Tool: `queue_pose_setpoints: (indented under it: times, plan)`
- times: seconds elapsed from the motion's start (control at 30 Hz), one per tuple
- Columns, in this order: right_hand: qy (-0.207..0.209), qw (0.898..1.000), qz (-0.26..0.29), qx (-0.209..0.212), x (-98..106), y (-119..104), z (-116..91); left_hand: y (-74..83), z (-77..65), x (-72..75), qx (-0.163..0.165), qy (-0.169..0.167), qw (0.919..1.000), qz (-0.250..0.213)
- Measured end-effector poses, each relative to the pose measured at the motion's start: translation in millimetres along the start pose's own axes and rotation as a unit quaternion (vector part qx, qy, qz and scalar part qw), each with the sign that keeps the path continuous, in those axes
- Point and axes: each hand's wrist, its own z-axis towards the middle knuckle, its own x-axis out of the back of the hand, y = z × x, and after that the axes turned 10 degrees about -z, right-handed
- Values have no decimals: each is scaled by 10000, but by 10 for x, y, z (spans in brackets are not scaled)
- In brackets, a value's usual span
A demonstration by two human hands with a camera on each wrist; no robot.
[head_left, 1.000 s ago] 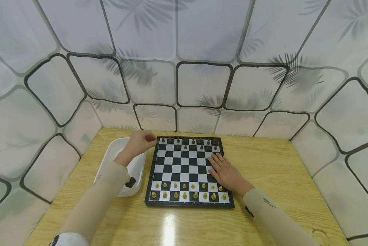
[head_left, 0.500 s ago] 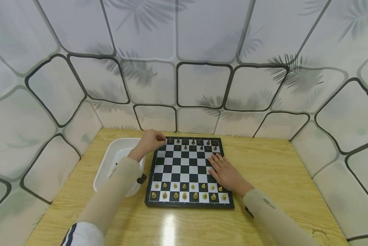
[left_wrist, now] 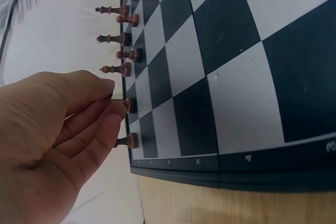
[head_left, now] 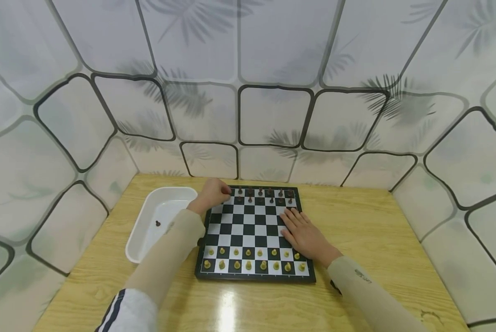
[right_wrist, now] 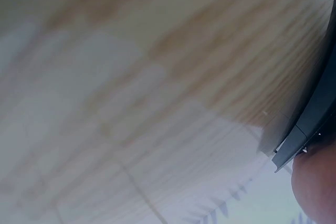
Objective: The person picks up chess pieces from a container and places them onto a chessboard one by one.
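Note:
A black-and-white chessboard [head_left: 249, 229] lies on the table. Along its far side, at the back left, my left hand [head_left: 213, 195] is over the board's edge. In the left wrist view that hand's thumb and fingers pinch a red-brown chess piece [left_wrist: 130, 105], its top hidden by the fingertips and its base at the board. Nearer the corner stands another red-brown chess piece [left_wrist: 132, 140], apart from the fingers. My right hand [head_left: 304, 234] rests with straight fingers on the board's right side. Yellow chess pieces [head_left: 249, 264] stand in two rows along the near side.
More red-brown pieces [head_left: 260, 191] stand along the far rows. Left of the board is a white plastic tray [head_left: 137, 240] with a small dark piece [head_left: 158, 223] in it. The wooden table [head_left: 356, 221] meets patterned walls [head_left: 268, 115] at the back and sides.
My left hand has moved right along the far edge, from the board's corner to the piece it now pinches. The tray's dark piece has come into full view. My right hand has stayed still.

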Motion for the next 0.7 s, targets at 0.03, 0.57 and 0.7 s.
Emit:
queue_pose_setpoints:
  times: [0.03, 0.57, 0.7]
  plan:
    - [-11, 10000, -3, -2, -4, 1, 2, 0, 11, -12, 45, -9, 10000, 36]
    - [31, 10000, -78, -14, -9, 7, 5, -74, 95, -151, 233, -20, 9991, 350]
    - [54, 10000, -61, -15, -15, 7, 6, -70, 97, -162, 340, 11, 9990, 303]
